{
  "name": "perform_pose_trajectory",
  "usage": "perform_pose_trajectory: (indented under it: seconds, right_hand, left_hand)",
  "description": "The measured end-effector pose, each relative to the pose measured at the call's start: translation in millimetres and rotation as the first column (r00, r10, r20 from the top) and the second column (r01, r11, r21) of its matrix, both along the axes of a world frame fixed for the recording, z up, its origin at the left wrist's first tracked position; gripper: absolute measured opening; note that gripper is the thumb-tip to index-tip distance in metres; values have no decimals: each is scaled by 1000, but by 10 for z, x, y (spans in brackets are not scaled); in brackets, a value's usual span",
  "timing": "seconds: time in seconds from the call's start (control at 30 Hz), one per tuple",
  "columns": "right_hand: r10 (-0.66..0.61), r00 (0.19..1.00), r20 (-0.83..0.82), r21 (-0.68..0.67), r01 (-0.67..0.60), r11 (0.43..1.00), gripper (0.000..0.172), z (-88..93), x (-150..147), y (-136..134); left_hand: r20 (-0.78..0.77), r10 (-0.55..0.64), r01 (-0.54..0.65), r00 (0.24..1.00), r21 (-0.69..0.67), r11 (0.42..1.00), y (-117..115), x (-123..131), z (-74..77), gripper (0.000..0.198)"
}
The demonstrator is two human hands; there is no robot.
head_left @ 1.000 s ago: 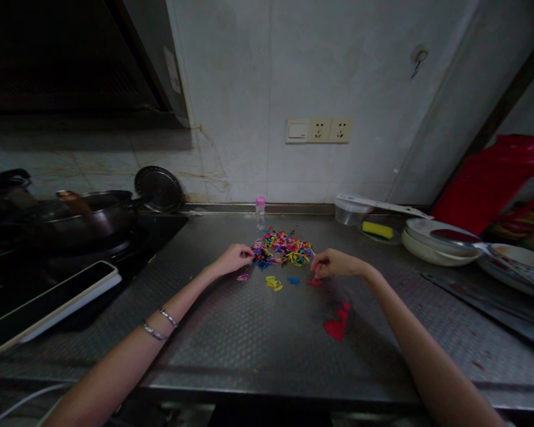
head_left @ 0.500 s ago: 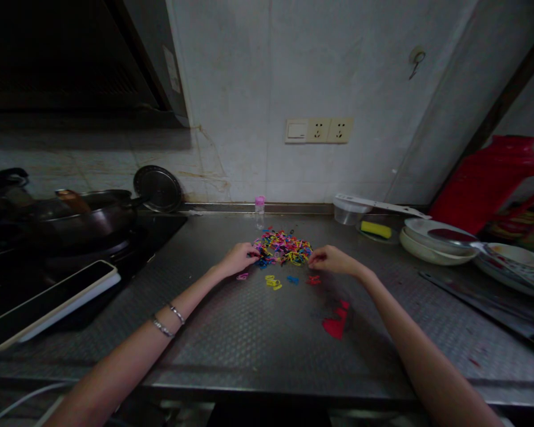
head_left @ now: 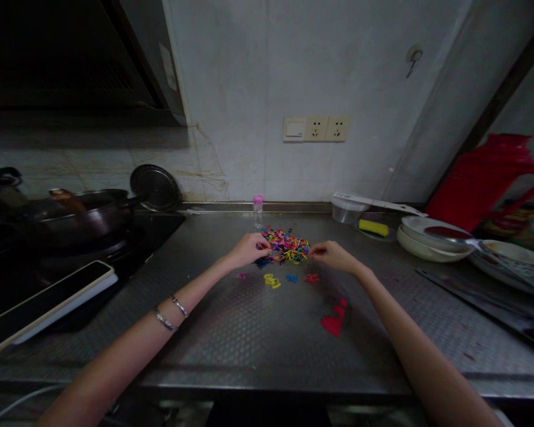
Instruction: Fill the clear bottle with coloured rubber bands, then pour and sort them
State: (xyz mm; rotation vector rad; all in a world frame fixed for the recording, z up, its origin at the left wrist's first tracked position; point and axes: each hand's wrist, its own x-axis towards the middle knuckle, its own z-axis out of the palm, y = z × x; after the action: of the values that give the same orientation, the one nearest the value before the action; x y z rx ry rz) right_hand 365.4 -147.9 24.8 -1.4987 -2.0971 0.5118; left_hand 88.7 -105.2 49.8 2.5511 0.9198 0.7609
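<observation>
A heap of small rubber bands [head_left: 289, 246] in many colours lies on the metal counter in the head view. At its left edge my left hand [head_left: 248, 250] has its fingers curled and pinched together against the bands. My right hand [head_left: 333, 256] is at the right edge, thumb and fingertips pressed together; anything in either pinch is too small to make out. In front of the heap lie separate little groups: pink bands [head_left: 242, 276], yellow bands [head_left: 272, 280], blue bands [head_left: 291, 278] and red bands [head_left: 312, 277].
Behind the heap stands a small clear bottle with a pink cap [head_left: 258, 204]. A red heart-shaped mark [head_left: 333, 323] shows nearer me. To the right are a plastic tub [head_left: 347, 212], yellow sponge [head_left: 374, 228], bowls [head_left: 431, 249] and red thermos [head_left: 480, 178]; to the left, a phone [head_left: 48, 302] and pan [head_left: 89, 216].
My left hand has shifted right and slightly away from me, farther onto the heap's left side. My right hand stays at the right edge, a touch higher. The view has tilted slightly.
</observation>
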Motion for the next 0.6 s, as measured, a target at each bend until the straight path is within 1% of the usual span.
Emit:
perform_pose_trajectory:
  seconds: [0.07,0.13,0.2,0.27,0.33,0.43,0.53,0.6]
  right_hand:
    - [-14,1000,10,18,14,1000,25,-10,22,4]
    - [-29,999,27,30,29,999,25,-22,46,8]
    - [-44,998,39,36,43,998,25,-36,71,11]
    - [-54,998,42,40,52,998,25,-52,92,15]
    - [-56,998,37,36,54,998,24,-69,104,21]
    - [-38,999,34,25,37,999,22,-95,96,31]
    - [-22,998,52,33,20,999,24,-125,60,38]
    - [-43,996,84,51,38,998,26,-148,33,43]
  left_hand:
    - [-74,-124,126,990,31,992,-93,264,29,17]
    - [-133,-215,223,968,55,973,-191,534,11,16]
    - [-176,-258,272,950,61,960,-283,762,-48,17]
    - [-222,-268,287,937,57,956,-359,922,-128,18]
    - [-259,-248,269,934,48,962,-415,1012,-205,18]
    - [-296,-201,223,934,44,974,-463,1050,-281,18]
    - [-295,-210,237,932,57,970,-469,1017,-291,19]
    - [-268,-225,251,937,67,966,-451,966,-267,22]
